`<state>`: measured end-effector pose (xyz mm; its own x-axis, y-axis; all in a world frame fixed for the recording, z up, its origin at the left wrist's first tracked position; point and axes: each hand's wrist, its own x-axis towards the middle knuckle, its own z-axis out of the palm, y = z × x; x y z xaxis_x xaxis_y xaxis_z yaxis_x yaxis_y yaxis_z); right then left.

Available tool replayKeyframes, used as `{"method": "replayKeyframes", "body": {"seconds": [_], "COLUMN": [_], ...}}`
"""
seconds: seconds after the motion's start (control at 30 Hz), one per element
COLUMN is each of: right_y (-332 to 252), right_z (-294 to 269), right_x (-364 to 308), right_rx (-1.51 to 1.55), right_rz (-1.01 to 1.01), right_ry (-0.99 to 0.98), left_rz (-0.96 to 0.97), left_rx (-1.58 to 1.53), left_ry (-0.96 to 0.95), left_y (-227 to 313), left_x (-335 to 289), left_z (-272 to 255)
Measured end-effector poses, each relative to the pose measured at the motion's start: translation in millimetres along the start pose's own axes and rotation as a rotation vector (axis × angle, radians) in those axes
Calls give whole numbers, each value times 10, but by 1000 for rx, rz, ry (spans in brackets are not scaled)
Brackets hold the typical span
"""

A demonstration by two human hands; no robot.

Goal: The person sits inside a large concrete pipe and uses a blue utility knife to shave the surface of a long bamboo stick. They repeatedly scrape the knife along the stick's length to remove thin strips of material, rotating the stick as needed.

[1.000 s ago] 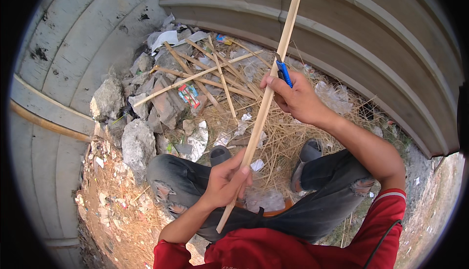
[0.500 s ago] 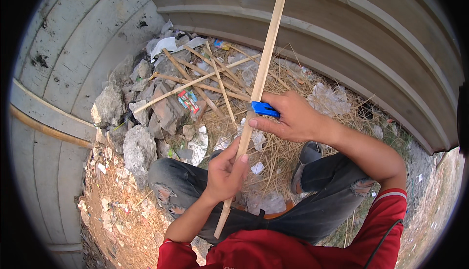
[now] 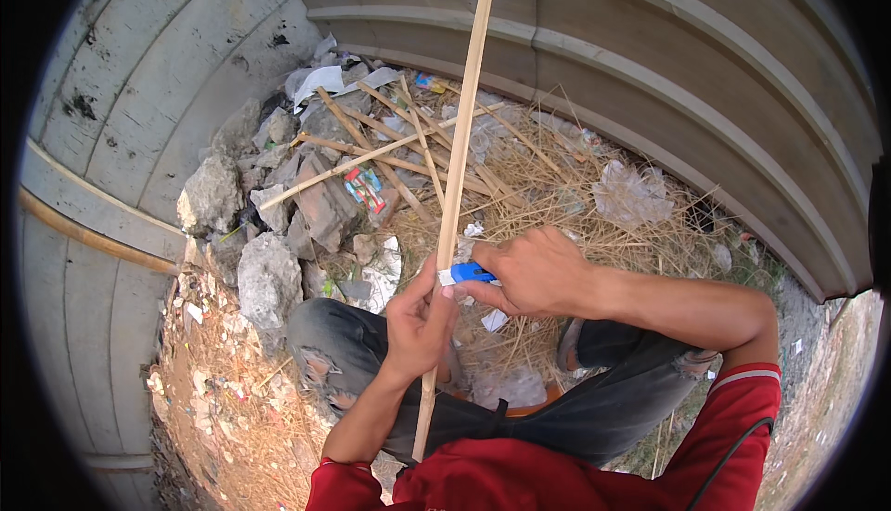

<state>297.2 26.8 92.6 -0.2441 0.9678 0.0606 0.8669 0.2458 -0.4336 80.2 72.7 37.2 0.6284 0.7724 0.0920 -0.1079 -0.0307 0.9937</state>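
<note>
My left hand (image 3: 419, 321) grips a long, thin bamboo strip (image 3: 464, 121) near its lower part; the strip runs from my lap up past the top of the view. My right hand (image 3: 538, 274) holds a small blue-handled knife (image 3: 466, 274) with its blade laid against the strip just above my left fingers. I am seated with grey-trousered knees (image 3: 325, 353) apart, wearing a red shirt (image 3: 520, 478).
A heap of grey stones (image 3: 264, 274), cut bamboo sticks (image 3: 390, 149), dry shavings (image 3: 557, 195) and scraps of plastic litter (image 3: 631, 195) lies in front of my feet. Grey concrete walls (image 3: 650, 56) curve round the corner behind the heap.
My right hand has slid the blue knife down along the strip, from high above my left hand to right beside it. The left hand has kept its grip.
</note>
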Motion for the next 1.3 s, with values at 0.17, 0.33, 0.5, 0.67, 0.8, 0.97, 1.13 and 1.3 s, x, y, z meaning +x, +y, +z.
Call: {"method": "replayKeyframes", "body": {"seconds": [0.17,0.33,0.5,0.67,0.8,0.97,1.13,1.3], "right_y": [115,169,1269,898,436,112,35,724], "right_z": [146,169,-776,-576,-419,32,121,-131], "right_x": [87,127,277,-12,7,-51,-34,292], "right_rx": [-64,-117,-120,123,151,283,245,140], "right_rz": [-50,0,493,404,149,-1,-5,286], "right_ry": [108,128,548,418,200,-74,-148,155], "left_rz": [-31,-41,-224,-244,-184,-137,-142,-220], "left_rx": [-16,-38,-2,-100,-114,-83,-91,-83], "left_ry": [19,36,-179,-55,46,78,79,-11], "left_y": [42,33,-143,-163,-48,-3,-64,-85], "left_x": [16,5,-746,-610,-391,-237,-242,-493], "left_z": [-20,-24,-65,-82,-93,13,29,11]}}
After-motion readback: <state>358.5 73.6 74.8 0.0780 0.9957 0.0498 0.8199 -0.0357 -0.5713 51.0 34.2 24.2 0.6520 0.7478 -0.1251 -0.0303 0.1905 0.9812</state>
